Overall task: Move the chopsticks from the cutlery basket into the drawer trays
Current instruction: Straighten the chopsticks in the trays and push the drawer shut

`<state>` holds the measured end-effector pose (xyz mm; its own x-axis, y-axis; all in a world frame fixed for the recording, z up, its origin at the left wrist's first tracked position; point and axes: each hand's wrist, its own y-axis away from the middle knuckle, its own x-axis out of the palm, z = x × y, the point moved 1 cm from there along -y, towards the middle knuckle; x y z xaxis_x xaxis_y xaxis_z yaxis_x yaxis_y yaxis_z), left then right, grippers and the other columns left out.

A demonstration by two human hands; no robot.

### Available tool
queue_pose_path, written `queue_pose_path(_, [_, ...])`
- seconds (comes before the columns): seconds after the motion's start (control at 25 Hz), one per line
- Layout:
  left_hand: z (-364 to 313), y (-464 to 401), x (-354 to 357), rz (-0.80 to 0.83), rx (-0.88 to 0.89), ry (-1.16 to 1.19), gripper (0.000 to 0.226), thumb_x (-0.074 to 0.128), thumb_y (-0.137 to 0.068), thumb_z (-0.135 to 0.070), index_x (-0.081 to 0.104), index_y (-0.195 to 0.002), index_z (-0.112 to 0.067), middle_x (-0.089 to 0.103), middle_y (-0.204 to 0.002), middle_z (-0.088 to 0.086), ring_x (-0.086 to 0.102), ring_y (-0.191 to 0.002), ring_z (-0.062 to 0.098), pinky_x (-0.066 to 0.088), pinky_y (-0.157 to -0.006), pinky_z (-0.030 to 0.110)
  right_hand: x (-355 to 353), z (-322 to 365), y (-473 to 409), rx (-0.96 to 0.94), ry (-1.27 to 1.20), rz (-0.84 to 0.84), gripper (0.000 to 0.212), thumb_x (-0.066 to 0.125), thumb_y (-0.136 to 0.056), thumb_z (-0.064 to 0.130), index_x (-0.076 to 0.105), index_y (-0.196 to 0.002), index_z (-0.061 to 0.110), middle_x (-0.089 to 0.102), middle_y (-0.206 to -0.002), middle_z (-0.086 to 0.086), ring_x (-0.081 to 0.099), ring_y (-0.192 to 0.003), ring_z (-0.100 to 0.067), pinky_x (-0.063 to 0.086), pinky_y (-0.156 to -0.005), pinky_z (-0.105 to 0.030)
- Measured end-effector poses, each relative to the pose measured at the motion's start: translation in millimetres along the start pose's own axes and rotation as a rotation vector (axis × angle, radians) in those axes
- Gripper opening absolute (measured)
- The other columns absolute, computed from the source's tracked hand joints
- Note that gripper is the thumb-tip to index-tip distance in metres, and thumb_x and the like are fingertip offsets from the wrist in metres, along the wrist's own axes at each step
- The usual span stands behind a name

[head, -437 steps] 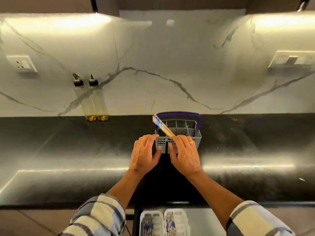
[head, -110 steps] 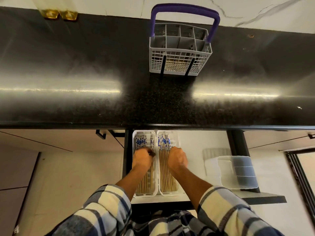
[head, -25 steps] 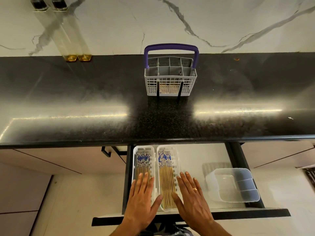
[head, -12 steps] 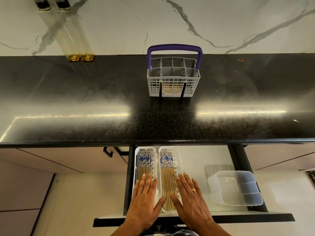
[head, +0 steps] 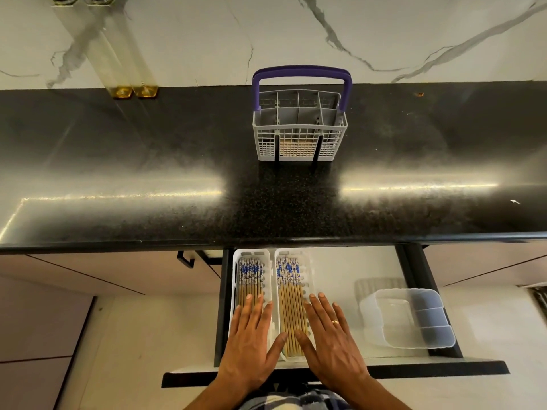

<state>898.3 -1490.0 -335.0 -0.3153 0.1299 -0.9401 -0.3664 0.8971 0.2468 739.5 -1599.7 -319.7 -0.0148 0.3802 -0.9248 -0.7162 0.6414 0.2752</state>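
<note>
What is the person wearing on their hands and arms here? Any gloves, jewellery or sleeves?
No gloves: both hands are bare. The right hand has a thin gold-coloured ring on one finger; the left hand shows no ring. The forearms are bare as far as the frame shows. At the bottom edge there is a bit of checked fabric in dark blue, cream and pale grey, probably a shirt.

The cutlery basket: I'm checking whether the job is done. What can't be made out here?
- Cutlery basket, head view: compartment bottoms hidden by its dividers and mesh wall.
- Left tray: near end covered by left hand.
- Right tray: near corner under right hand.
</note>
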Motion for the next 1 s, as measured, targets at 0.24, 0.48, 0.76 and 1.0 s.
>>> queue_pose_path(0.24, [-1.0, -10.5, -11.9, -0.068, 0.033, 0.006, 0.075, 0.018, -0.098, -0.065, 0.006, -0.157, -0.020, -0.004, -0.164, 0.003, -0.016, -0.150, 0.021, -0.013, -0.118, 0.037, -14.3, 0.2, -8.9, -0.035, -0.032, -0.003, 0.070, 0.012, -0.100, 0.059, 0.004, -0.157, 0.021, -0.005, -0.165, 0.002, -0.017, -0.150, -0.015, -0.007, -0.121, -0.041])
queue_pose_path(0.48, [1.2, -31.6, -21.6, -0.096, 0.041, -0.056, 0.076, 0.021, -0.099, -0.061, 0.011, -0.156, -0.013, 0.004, -0.164, 0.010, -0.007, -0.151, 0.025, -0.004, -0.120, 0.042, -24.5, -1.0, -27.8, -0.041, -0.033, -0.069, 0.068, 0.018, -0.102, 0.056, 0.013, -0.157, 0.017, 0.004, -0.165, -0.003, -0.009, -0.152, -0.017, -0.005, -0.124, -0.042])
queue_pose_path(0.76, [6.2, -64.6, -38.5, -0.181, 0.058, -0.083, 0.074, 0.028, -0.099, -0.056, 0.017, -0.155, -0.010, 0.007, -0.164, 0.015, -0.006, -0.152, 0.029, 0.000, -0.123, 0.046, -34.1, -7.3, -63.1, -0.073, -0.001, -0.190, 0.066, 0.026, -0.103, 0.051, 0.011, -0.156, 0.014, 0.001, -0.163, -0.006, -0.004, -0.153, -0.022, -0.001, -0.124, -0.046])
queue_pose_path(1.0, [8.7, -77.6, -49.2, -0.368, 0.198, -0.051, 0.068, 0.045, -0.095, -0.046, 0.037, -0.149, -0.004, 0.026, -0.158, 0.019, 0.013, -0.151, 0.032, 0.011, -0.122, 0.053, -36.4, -11.7, -75.8, -0.088, 0.044, -0.256, 0.069, 0.032, -0.101, 0.050, 0.018, -0.156, 0.010, 0.010, -0.164, -0.014, 0.002, -0.153, -0.029, 0.006, -0.123, -0.052])
